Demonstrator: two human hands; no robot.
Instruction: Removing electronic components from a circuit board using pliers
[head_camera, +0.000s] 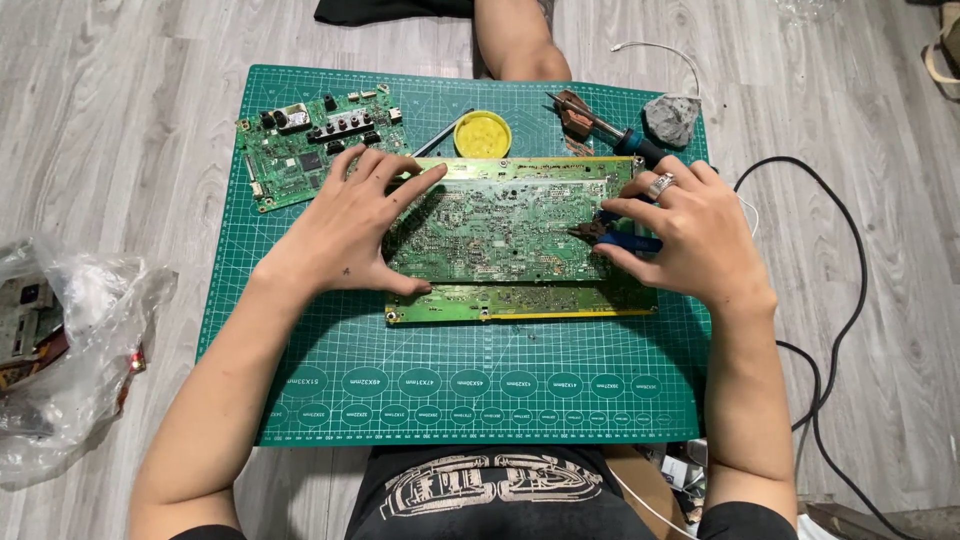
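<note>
- While the left hand lies flat with its fingers spread, the fingertips rest on the upper left part of a large circuit board, and the thumb lies along that board's lower left edge.
- Under the left palm and beyond the board's edges shows the green cutting mat that bears everything.
- Opposite, the right hand has its fingers curled and pinching small blue-handled pliers; the pliers' dark tip points left onto the board's right part, just past the fingertips.
- A ring sits on one finger of the right hand.
- Below both thumbs, a narrower second board with a yellow edge sticks out from under the large one.
- Beyond the left fingertips lies a smaller green board, close but apart from them.
- Between the two hands and further away stands a round yellow tin.
- Just beyond the right knuckles lies a soldering iron, with a grey crumpled wad beside it.
</note>
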